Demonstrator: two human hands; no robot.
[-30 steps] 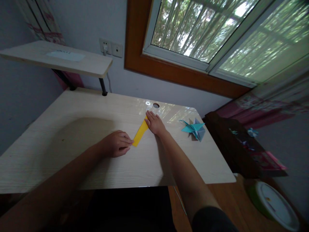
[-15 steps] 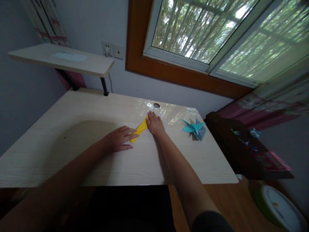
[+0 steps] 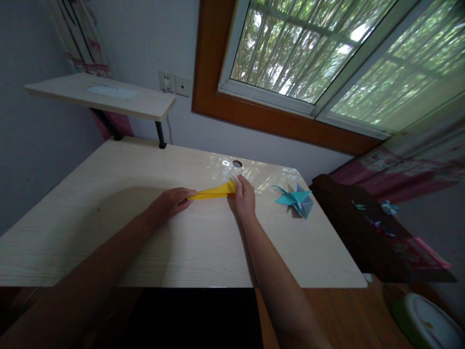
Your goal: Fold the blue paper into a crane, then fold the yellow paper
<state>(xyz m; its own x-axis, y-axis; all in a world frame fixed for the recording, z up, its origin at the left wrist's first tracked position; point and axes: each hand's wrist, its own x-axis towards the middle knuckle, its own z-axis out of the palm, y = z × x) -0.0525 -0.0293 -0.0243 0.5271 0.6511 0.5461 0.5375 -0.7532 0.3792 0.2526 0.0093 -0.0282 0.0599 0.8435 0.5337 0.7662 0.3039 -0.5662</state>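
Observation:
A folded sheet of yellow paper [image 3: 214,192] stretches between my hands, narrow on the left and wider on the right. My left hand [image 3: 173,201] pinches its narrow left end between thumb and fingers. At the wider end my right hand [image 3: 245,195] grips the paper, with its fingertips partly hidden. The paper appears lifted a little off the pale wooden desk [image 3: 203,242]. To the right of my right hand lies a teal and grey folded-paper piece [image 3: 296,199], touched by neither hand.
A raised shelf [image 3: 145,103] with a paper sheet [image 3: 112,91] on it stands at the desk's back left. Near the back edge is a round cable hole [image 3: 237,164]. A dark cabinet [image 3: 337,203] with small items stands right of the desk, below the window [image 3: 276,53].
The yellow paper has gone from lying slanted under both hands to being held nearly level between them. Both hands have closed on its ends. The camera view has shifted slightly.

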